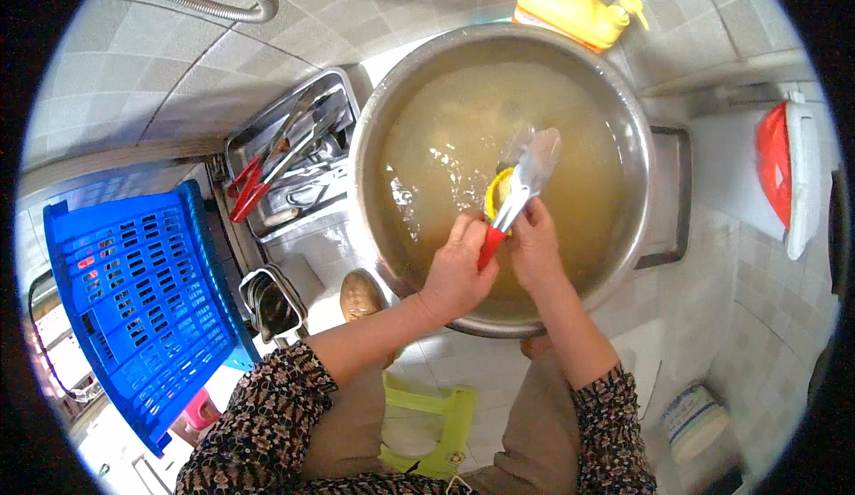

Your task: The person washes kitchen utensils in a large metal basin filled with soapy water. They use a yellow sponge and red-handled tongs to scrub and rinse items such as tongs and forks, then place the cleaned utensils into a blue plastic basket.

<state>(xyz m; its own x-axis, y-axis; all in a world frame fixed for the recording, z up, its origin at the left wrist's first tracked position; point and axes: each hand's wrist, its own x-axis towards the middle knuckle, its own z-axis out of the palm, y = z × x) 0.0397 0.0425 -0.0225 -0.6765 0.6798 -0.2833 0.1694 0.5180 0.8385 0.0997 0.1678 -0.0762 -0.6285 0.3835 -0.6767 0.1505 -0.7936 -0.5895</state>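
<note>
My left hand (461, 271) is closed around the red handle of a pair of metal serving tongs (513, 204). The wide, shiny heads of the tongs point away from me over a big round steel basin (639, 181) of cloudy, brownish water (441, 114). Against the metal, my right hand (536, 244) grips a yellow scrubbing pad (497, 191), partly covered by the tongs and the fingers. Glints of light show on the water to the left of the tongs.
A metal tray (340, 78) at the left holds red-handled tongs (250, 191) and other utensils. Below it are stacked metal containers (274, 301) and a blue slotted crate (147, 308). A yellow jug (568, 4) stands behind the basin. A green stool (461, 421) is between my legs.
</note>
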